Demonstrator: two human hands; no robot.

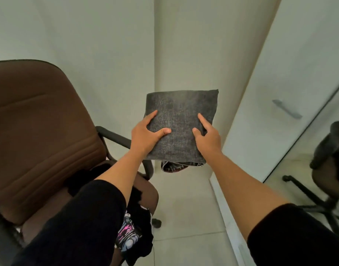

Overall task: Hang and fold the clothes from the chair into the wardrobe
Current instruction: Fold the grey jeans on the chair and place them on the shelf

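Note:
A dark grey folded pair of jeans (181,112) hangs in the air in front of me, folded into a flat square. My left hand (147,134) grips its left edge, thumb on top and fingers underneath. My right hand (206,135) holds the right edge the same way, index finger stretched along the top. A brown office chair (36,131) stands at the left. On its seat lies a black garment with a pink and white print (132,235), partly hidden by my left arm.
A white wardrobe door (291,73) with a grey handle (286,109) stands at the right. A mirror panel (318,166) beside it reflects the chair. White walls meet in a corner ahead. The floor is pale tile.

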